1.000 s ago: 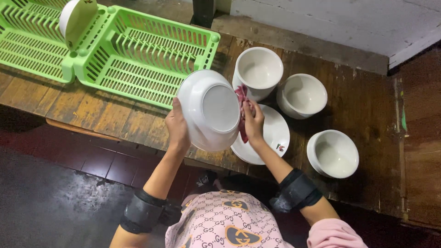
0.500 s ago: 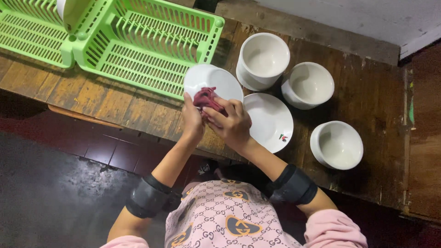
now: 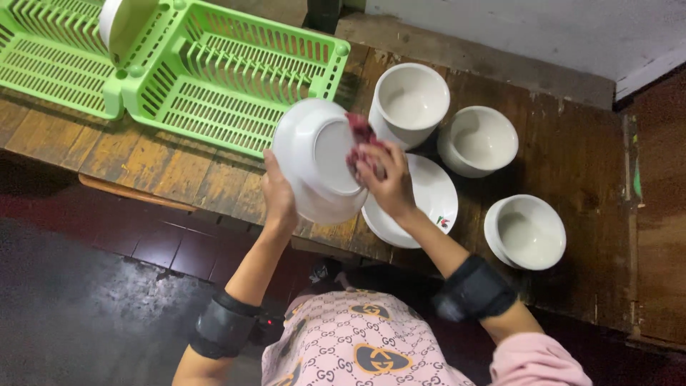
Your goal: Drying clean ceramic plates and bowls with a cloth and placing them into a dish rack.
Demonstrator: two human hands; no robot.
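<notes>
My left hand (image 3: 279,196) grips the rim of a white bowl (image 3: 314,159), tilted so its underside faces me, above the front edge of the wooden table (image 3: 572,164). My right hand (image 3: 384,175) presses a dark red cloth (image 3: 359,136) against the bowl's base. Directly below and right of the bowl, a white plate (image 3: 425,207) with a small red mark lies flat on the table. Black bands wrap both of my forearms.
Three white bowls stand upright on the table: one at the back (image 3: 410,100), one to its right (image 3: 477,141), one nearer the front right (image 3: 525,232). Two green plastic dish racks (image 3: 229,78) sit at the left, a white dish (image 3: 118,20) in the far one. Dark tiled floor lies below.
Half a second ago the bowl was held flatter and lower with the cloth on it; now it is tilted up, underside showing, and the cloth rubs its base.
</notes>
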